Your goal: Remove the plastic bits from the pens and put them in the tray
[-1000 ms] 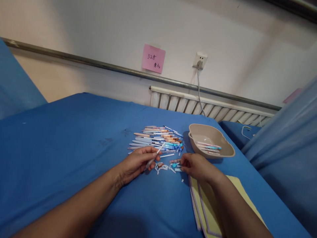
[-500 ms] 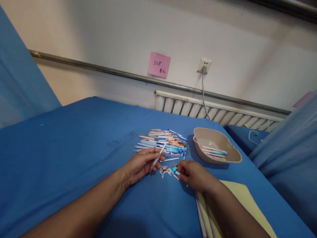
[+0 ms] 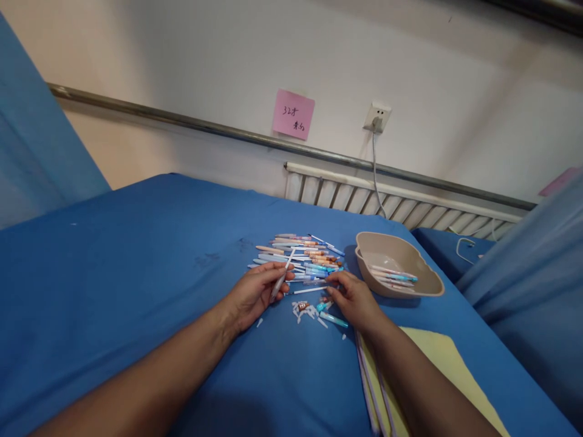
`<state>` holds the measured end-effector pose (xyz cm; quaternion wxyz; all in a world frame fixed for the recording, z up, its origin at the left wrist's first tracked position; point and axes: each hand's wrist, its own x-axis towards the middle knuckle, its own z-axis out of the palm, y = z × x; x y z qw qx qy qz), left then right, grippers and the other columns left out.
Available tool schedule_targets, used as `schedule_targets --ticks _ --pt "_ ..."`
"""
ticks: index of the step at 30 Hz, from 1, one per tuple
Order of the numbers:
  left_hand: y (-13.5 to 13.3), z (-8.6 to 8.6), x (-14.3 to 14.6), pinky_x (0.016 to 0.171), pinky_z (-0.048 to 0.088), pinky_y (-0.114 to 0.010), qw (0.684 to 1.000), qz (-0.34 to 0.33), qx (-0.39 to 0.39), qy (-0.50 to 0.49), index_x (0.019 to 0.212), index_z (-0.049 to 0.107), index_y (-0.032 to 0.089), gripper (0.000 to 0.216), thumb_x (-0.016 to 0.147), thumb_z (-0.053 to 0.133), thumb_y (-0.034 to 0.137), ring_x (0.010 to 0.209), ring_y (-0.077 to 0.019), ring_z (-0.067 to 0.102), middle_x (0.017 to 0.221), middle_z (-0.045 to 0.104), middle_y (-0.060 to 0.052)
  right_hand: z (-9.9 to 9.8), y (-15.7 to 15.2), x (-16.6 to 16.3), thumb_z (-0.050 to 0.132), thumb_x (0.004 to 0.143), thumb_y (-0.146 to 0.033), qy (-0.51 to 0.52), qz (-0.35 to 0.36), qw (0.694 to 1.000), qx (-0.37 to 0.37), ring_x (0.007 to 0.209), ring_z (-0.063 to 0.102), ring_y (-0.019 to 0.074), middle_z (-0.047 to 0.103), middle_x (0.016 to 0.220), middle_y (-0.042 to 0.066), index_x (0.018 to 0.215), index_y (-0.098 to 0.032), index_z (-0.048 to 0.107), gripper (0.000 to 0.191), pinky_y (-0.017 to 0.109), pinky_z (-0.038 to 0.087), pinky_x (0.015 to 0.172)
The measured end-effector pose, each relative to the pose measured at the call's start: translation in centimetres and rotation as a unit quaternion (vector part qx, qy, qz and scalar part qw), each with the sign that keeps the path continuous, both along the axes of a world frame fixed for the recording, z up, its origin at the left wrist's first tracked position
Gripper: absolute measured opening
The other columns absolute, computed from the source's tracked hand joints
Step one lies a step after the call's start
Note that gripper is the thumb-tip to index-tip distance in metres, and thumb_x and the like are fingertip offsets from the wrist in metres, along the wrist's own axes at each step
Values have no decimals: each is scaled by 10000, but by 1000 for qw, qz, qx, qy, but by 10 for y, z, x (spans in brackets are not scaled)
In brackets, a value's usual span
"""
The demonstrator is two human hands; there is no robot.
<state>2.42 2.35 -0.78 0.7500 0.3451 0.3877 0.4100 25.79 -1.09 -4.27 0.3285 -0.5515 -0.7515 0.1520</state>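
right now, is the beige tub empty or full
Neither: the tub is partly filled. A few pens lie in it, and much of its inside shows bare.

A pink sticky note (image 3: 294, 123) on the wall (image 3: 204, 67) bears the handwritten number "32" in dark ink, followed by one unclear character, with a second, lower line too small to read surely.

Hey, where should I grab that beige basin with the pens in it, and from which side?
Probably the rim at the right end of the basin, coming from the right. It stands open side up, that end looks flared, and the pens inside lie short of it; the loose pens lie off the left side.
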Motion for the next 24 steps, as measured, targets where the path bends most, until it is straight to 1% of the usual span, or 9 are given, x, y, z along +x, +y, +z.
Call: schedule_targets --ticks 2,4,8,11,14,19,24 --pt "0 0 1 425 436 -155 1000 3 3 3 895 606 142 131 771 646 129 517 -79 578 776 648 -28 -2 3 0 526 838 -183 -28 30 999 17 981 562 206 641 1047 62 1021 -211 607 202 349 405 884" --pt "-1 0 1 428 433 -154 1000 1 7 8 899 608 141 135 770 649 134 520 -77 576 776 644 -26 -3 5 0 528 841 -172 -58 44 997 16 1009 549 212 634 1070 68 1036 -215 608 215 364 392 910" --pt "-3 -1 2 440 432 -158 1000 -3 16 18 891 603 146 133 767 649 141 526 -78 574 775 642 -23 -2 5 0 557 840 -206 -92 11 996 -3 970 550 215 628 1020 76 1044 -208 626 215 345 408 872" --pt "-3 -1 2 440 426 -161 1000 -3 19 20 877 591 150 131 759 645 130 525 -80 572 780 646 -27 0 3 1 577 838 -243 -110 -10 994 -17 928 547 211 622 966 65 993 -212 654 176 326 410 838" --pt "-3 -2 2 439 420 -160 1000 -2 21 22 877 587 148 136 755 641 121 522 -80 569 778 647 -30 2 2 4 598 824 -266 -122 -28 992 -26 916 536 209 614 953 57 952 -217 661 151 321 398 820" --pt "-3 -3 2 440 414 -155 999 -6 26 31 881 592 149 136 757 645 130 520 -76 563 773 644 -27 2 4 11 598 816 -275 -124 -39 990 -53 882 534 197 608 903 46 884 -212 648 106 312 382 800" --pt "-4 -3 2 440 409 -156 999 -6 25 39 890 596 150 155 749 661 141 519 -74 561 771 649 -23 3 3 8 618 786 -265 -100 -38 991 -77 817 538 185 601 845 33 803 -200 607 69 296 381 742"
